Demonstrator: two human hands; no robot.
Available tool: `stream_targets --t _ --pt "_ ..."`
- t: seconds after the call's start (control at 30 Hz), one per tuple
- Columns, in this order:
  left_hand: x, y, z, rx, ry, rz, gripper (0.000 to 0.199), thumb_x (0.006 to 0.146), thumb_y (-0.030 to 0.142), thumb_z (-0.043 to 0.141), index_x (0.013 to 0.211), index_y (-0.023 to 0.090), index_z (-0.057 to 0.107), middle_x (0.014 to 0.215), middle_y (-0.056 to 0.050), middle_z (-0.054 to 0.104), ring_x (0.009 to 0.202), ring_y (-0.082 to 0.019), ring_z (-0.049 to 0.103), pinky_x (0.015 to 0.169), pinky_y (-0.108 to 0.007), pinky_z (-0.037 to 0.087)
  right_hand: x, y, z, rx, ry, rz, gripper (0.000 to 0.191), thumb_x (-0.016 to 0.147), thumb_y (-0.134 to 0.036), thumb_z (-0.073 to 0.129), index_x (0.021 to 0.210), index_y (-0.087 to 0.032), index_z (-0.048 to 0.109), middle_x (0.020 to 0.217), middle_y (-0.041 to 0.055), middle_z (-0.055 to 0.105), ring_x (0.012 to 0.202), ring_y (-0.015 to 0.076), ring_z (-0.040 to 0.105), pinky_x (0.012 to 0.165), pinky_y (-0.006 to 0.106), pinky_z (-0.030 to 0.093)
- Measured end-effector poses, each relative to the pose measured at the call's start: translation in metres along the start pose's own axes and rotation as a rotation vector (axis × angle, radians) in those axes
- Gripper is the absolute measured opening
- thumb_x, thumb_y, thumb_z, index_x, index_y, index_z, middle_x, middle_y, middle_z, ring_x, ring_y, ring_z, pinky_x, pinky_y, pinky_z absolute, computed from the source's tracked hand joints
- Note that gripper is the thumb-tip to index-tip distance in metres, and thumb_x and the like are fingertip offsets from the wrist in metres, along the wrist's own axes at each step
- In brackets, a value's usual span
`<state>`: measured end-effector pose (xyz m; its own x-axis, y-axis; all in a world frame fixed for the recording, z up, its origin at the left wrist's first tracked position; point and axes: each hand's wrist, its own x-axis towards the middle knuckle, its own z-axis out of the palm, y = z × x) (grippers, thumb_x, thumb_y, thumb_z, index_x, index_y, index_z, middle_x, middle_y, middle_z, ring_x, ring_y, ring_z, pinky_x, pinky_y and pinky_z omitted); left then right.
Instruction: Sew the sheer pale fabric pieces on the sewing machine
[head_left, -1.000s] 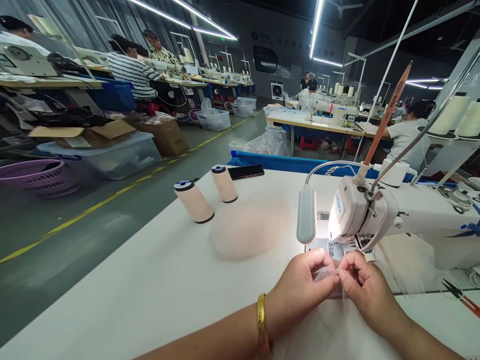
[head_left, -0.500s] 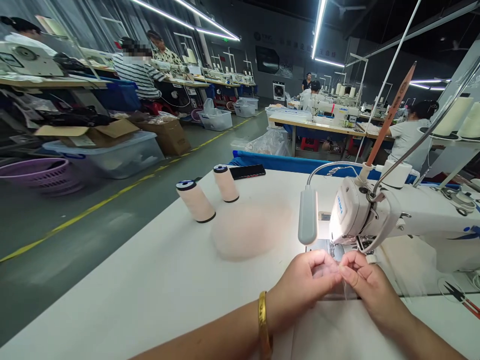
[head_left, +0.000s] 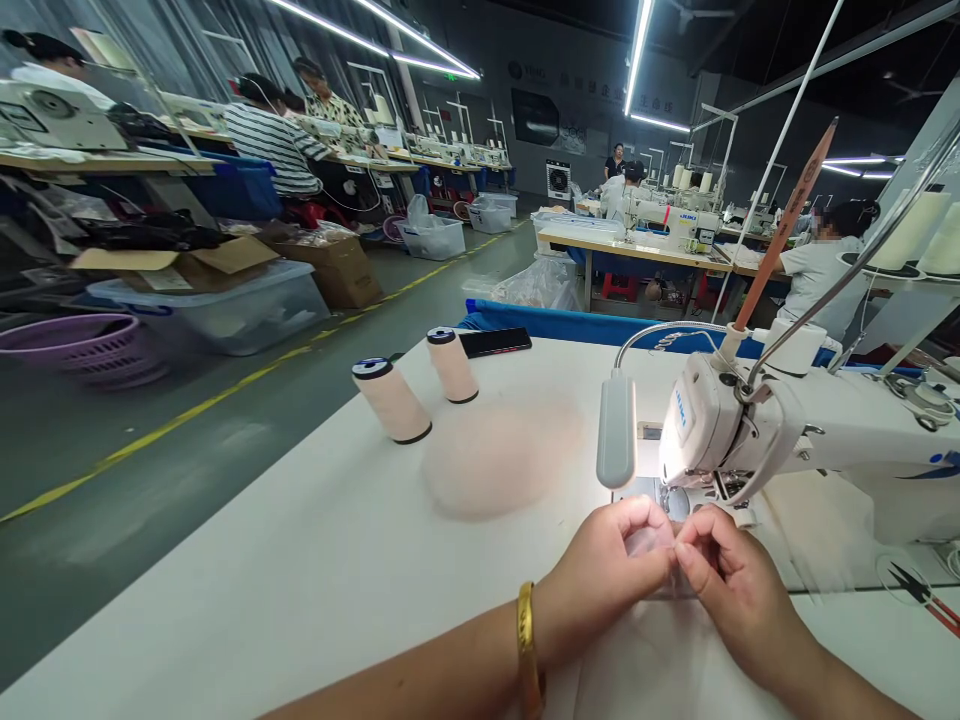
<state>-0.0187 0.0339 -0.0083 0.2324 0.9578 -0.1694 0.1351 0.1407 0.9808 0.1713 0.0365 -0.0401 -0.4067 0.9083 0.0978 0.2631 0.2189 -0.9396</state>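
Just in front of the needle area of a white sewing machine [head_left: 701, 420], my two hands meet with their fingertips pinched together. My left hand [head_left: 600, 565], with a gold bangle [head_left: 526, 640] at the wrist, is closed on a sheer pale fabric [head_left: 637, 660]. The fabric hangs down toward the table's front edge. Thumb and forefinger of my right hand [head_left: 742, 585] pinch the same fabric at its edge, touching the left fingertips. The exact fold between the fingers is hidden. A small lamp [head_left: 616, 430] lights the spot from above.
A sheer pale fabric piece [head_left: 502, 460] lies left of the machine, near two thread cones [head_left: 391, 402] [head_left: 452, 366] and a black phone [head_left: 497, 343]. Black-and-red snips [head_left: 926, 595] lie at right. A brown pencil [head_left: 787, 220] stands on the machine. Other people sit at machines beyond.
My right hand has shifted slightly left and its fingers have curled more. The left hand stays nearly in place, still pinching the fabric.
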Motion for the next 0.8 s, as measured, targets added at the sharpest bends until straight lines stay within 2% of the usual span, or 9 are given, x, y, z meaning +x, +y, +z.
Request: stream_targets --t 0.27,0.4,0.57,0.8 --pt "-0.0016 -0.0005 0.0013 0.049 0.059 0.057 0.025 0.068 0.038 0.072 0.07 0.02 0.054 0.07 0.003 0.057 0.07 -0.015 0.05 0.06 -0.024 0.039 0.0003 0.0023 -0.0003 -0.023 -0.012 0.009 0.03 0.105 -0.05 0.053 0.091 -0.024 0.056 0.081 -0.0008 0.053 0.078 0.019 0.05 0.069 0.031 0.038" --pt "-0.001 -0.0004 0.0013 -0.022 0.016 0.041 0.024 0.068 0.037 0.072 0.08 0.02 0.061 0.077 0.001 0.062 0.074 -0.017 0.055 0.063 -0.025 0.043 -0.0004 0.0001 -0.0001 -0.04 0.006 0.003 0.029 0.105 -0.049 0.053 0.091 -0.024 0.057 0.081 -0.0004 0.054 0.08 0.0197 0.052 0.07 0.031 0.039" --pt "0.0 -0.0011 0.0002 -0.003 0.0 0.043 0.024 0.07 0.039 0.07 0.074 0.019 0.059 0.076 0.001 0.061 0.074 -0.017 0.052 0.065 -0.026 0.042 -0.0013 -0.0036 -0.0008 -0.073 0.009 -0.042 0.028 0.105 -0.047 0.052 0.091 -0.024 0.059 0.084 0.0 0.055 0.08 0.019 0.053 0.069 0.03 0.041" --pt "-0.0038 -0.008 0.0018 0.091 0.039 0.236 0.019 0.078 0.033 0.065 0.07 0.021 0.052 0.078 -0.001 0.068 0.075 -0.018 0.059 0.069 -0.028 0.047 -0.0037 -0.0044 -0.0042 -0.155 0.014 -0.138 0.023 0.107 -0.041 0.051 0.092 -0.026 0.06 0.087 0.0 0.054 0.076 0.0174 0.052 0.068 0.029 0.043"
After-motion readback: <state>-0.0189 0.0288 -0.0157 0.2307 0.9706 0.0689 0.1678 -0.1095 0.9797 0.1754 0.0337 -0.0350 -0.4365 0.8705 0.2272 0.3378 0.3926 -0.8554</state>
